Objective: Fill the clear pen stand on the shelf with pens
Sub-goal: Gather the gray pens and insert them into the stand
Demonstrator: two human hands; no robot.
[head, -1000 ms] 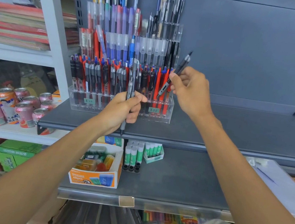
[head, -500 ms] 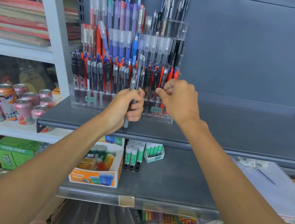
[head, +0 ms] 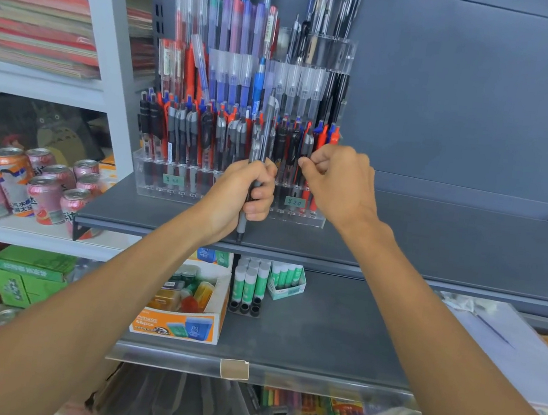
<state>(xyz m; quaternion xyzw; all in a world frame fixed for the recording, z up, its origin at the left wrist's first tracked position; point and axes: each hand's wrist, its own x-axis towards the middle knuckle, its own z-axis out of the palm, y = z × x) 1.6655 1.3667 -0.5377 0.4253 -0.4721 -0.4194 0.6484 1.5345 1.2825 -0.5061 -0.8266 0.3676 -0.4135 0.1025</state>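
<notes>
Clear acrylic pen stand [head: 299, 218] at the back of the grey shelf [head: 433, 247], tiers crowded with red, blue, black and grey pens, green price labels on the front wall. Just in front of it, left hand [head: 243, 193] clenched round a small bundle of grey pens [head: 265, 130], held upright, lower tips down by the shelf's front edge. Right hand [head: 337, 184] close beside, thumb and forefinger pinching a grey-clipped pen [head: 306, 144] standing in the front row toward the stand's right end. Pink and orange drink cans [head: 43, 193] on the white shelf at left; glue sticks [head: 249, 283] and an orange-and-white carton [head: 178, 325] on the lower shelf.
</notes>
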